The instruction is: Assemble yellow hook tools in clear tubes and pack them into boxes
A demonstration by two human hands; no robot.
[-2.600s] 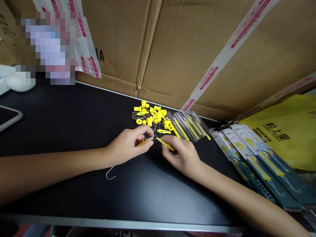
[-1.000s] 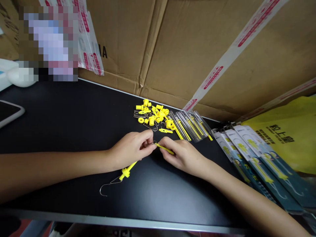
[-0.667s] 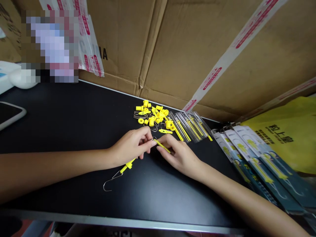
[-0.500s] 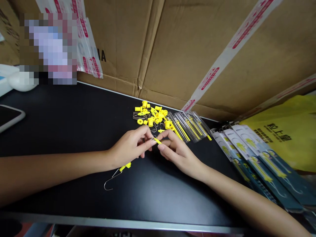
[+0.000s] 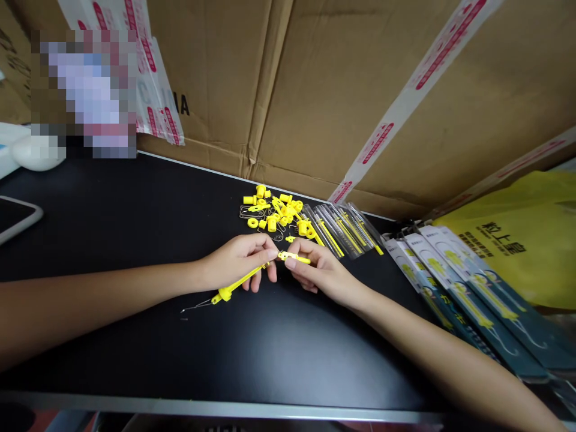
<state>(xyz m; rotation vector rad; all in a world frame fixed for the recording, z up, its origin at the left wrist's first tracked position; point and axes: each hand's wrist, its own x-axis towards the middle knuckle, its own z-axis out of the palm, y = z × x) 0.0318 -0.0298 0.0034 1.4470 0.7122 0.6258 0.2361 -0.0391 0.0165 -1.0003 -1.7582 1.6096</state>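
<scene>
My left hand (image 5: 238, 257) is closed around the upper end of a yellow plastic rod with a metal wire hook (image 5: 239, 282). The rod slants down to the left, and its hook hangs just over the black table. Between thumb and fingers, my right hand (image 5: 324, 269) pinches a small yellow plastic piece (image 5: 297, 258) with a slotted end. That slotted end meets my left fingertips at the rod's upper end; whether the two are joined is hidden by the fingers.
Behind my hands lies a pile of yellow plastic parts and wire springs (image 5: 272, 223). Clear tubes with yellow strips (image 5: 344, 231) lie beside it. At right are packaged hook tools (image 5: 468, 294) and a yellow bag (image 5: 504, 240). A cardboard box (image 5: 342, 90) stands behind; a phone (image 5: 18, 219) lies left.
The yellow rod has swung up under my left hand, showing more of its length, and its hook has turned. The piece in my right hand now lies nearly level, with its slotted end visible.
</scene>
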